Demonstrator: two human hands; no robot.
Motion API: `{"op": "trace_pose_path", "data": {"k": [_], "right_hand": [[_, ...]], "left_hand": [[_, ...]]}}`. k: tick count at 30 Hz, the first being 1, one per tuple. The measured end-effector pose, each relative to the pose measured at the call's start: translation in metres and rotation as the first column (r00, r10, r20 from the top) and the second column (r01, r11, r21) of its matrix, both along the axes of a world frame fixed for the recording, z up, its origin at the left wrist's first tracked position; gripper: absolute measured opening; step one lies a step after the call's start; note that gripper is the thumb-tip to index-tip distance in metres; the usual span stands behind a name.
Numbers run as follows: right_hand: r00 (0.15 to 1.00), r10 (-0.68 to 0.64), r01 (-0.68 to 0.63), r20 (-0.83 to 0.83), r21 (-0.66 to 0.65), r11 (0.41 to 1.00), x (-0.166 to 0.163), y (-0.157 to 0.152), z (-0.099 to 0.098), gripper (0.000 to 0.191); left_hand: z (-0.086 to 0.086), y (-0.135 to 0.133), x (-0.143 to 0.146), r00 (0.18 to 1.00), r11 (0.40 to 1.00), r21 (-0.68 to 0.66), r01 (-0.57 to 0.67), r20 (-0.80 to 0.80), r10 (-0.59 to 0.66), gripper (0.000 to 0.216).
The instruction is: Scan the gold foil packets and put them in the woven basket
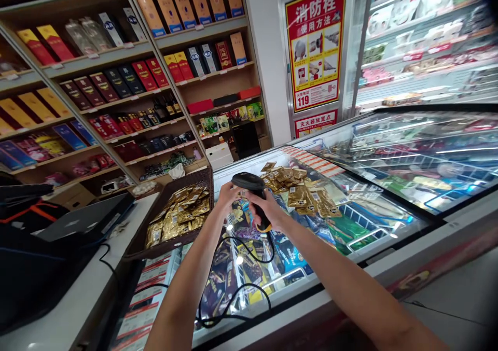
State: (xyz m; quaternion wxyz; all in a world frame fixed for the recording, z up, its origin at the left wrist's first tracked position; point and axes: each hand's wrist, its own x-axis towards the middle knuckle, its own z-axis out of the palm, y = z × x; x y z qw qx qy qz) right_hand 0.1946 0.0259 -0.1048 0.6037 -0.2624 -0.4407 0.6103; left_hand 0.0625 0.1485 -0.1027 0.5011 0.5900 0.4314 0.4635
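A black handheld barcode scanner [251, 184] is held above the glass-topped freezer [282, 280]. My right hand [269, 207] is wrapped round its handle. My left hand [229, 197] is closed at the front of the scanner head, its fingers partly hidden there. From the handle a black cable [268, 257] runs down and loops over the glass. Gold foil packets [311, 198] lie in a loose pile on the glass, just right of and beyond my hands. To the left, a dark brown woven basket [134, 244] holds more gold packets [179, 216].
Ice cream packages [218, 281] show under the glass, with blue wire baskets [361, 221]. A white counter [91, 278] with a dark device [87, 216] stands at left. Behind are shelves of boxed goods [167, 11], a red poster [316, 45] and a lit display fridge [424, 40].
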Motion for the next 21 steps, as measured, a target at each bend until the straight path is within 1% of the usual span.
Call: {"op": "trace_pose_path", "data": {"k": [2,3,6,8,10,12,15,17,21], "right_hand": [[1.000,-0.012,0.012,-0.028,-0.011,1.000,0.002,0.001,-0.001,0.045],[0.999,-0.017,0.016,-0.036,-0.017,1.000,0.003,0.001,-0.002,0.045],[1.000,-0.019,0.019,-0.021,-0.023,1.000,0.002,0.000,-0.004,0.046],[1.000,-0.013,0.013,-0.003,-0.023,1.000,0.000,-0.002,-0.005,0.045],[1.000,-0.005,0.006,0.018,-0.028,1.000,-0.003,-0.003,-0.006,0.043],[0.999,-0.009,0.010,0.031,-0.041,0.999,-0.004,-0.004,-0.007,0.043],[0.999,-0.015,0.018,0.052,-0.067,0.998,-0.005,-0.004,-0.008,0.044],[0.997,-0.006,0.010,0.078,-0.061,0.998,-0.005,-0.003,-0.009,0.045],[0.992,0.032,-0.028,0.125,-0.031,0.999,-0.006,-0.004,-0.012,0.045]], "left_hand": [[0.007,-0.005,-0.021,1.000,1.000,-0.029,-0.007,0.027,0.008,0.030],[0.010,-0.008,-0.030,0.997,0.999,-0.038,-0.021,0.068,0.023,0.033],[0.019,-0.015,-0.054,0.962,0.995,-0.032,-0.098,0.254,0.103,0.037],[0.022,-0.018,-0.063,0.930,0.989,-0.019,-0.144,0.338,0.142,0.033],[0.021,-0.018,-0.066,0.904,0.985,-0.034,-0.172,0.391,0.171,0.027],[0.019,-0.018,-0.066,0.885,0.980,-0.077,-0.186,0.420,0.201,0.023],[0.016,-0.016,-0.063,0.869,0.970,-0.115,-0.213,0.432,0.242,0.022],[0.014,-0.016,-0.062,0.868,0.970,-0.118,-0.212,0.434,0.242,0.021],[0.015,-0.017,-0.062,0.856,0.968,-0.153,-0.196,0.454,0.246,0.012]]}}
